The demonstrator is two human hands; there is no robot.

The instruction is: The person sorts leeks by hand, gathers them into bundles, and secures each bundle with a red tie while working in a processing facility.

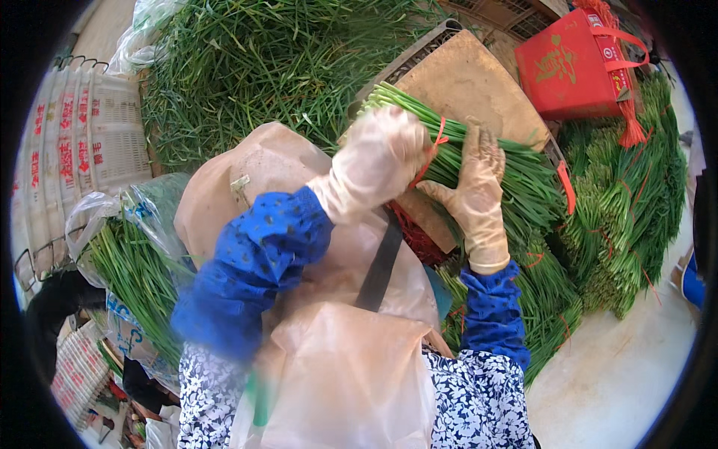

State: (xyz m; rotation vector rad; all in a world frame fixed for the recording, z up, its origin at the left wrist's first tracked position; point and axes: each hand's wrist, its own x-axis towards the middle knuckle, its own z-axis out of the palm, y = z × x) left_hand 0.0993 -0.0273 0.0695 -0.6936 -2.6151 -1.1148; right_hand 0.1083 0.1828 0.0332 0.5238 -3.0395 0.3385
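Bag of clear plastic at left holds green stalks. Ahead, a green bundle slants across a tan board, pale ends far-left, leaves near-right; the left hand grips it at a red tie, the right hand, fingers extended, lies on it. Beyond: loose greens, a red bag.

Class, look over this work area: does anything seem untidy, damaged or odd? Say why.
The loose green leaves at the far side lie tangled every which way, unlike the aligned, tied chive-like bundle being handled. A stray pale scrap also lies on the plastic apron.
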